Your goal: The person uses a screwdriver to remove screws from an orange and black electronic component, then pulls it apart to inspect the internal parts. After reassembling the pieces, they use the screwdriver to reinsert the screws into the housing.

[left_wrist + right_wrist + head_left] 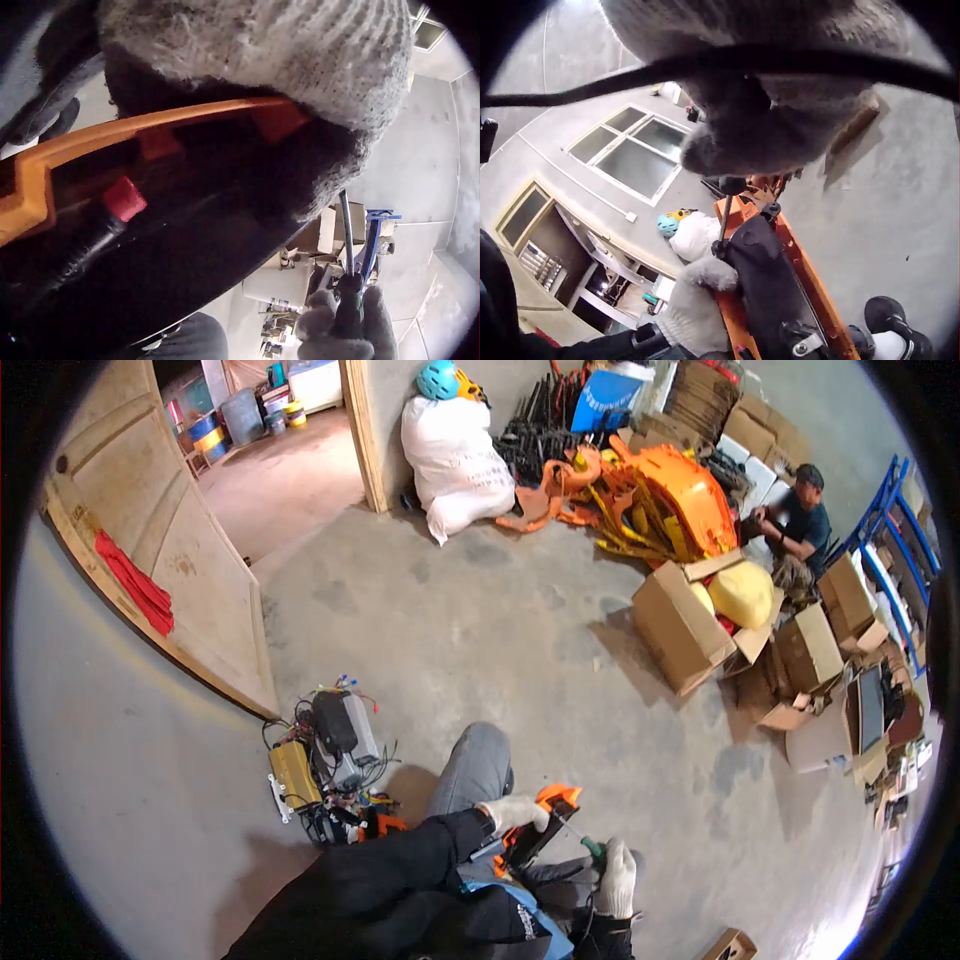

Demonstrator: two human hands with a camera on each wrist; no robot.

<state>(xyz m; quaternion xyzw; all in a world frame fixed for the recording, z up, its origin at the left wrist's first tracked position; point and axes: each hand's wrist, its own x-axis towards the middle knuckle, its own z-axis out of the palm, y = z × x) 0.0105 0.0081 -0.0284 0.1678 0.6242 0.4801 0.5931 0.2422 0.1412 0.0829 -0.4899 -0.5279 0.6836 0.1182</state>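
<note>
An orange and black part [537,830] lies over the person's lap, its dark hollow side and orange rim [135,127] filling much of the left wrist view. The gloved left hand [515,814] grips its edge; in the right wrist view that hand [701,304] is at the part's left side. The gloved right hand [617,880] holds a screwdriver by its green handle [594,849], the shaft pointing at the part. In the right wrist view the shaft [726,217] reaches a dark knob by the left fingers. Inside the part shows a red-tipped black piece [124,201].
Electronic units with loose wires [340,725] lie on the floor left of the knee. Cardboard boxes [680,625] and orange panels [680,485] are at the upper right, near a seated person [805,525]. A small open box [732,946] sits at the bottom right.
</note>
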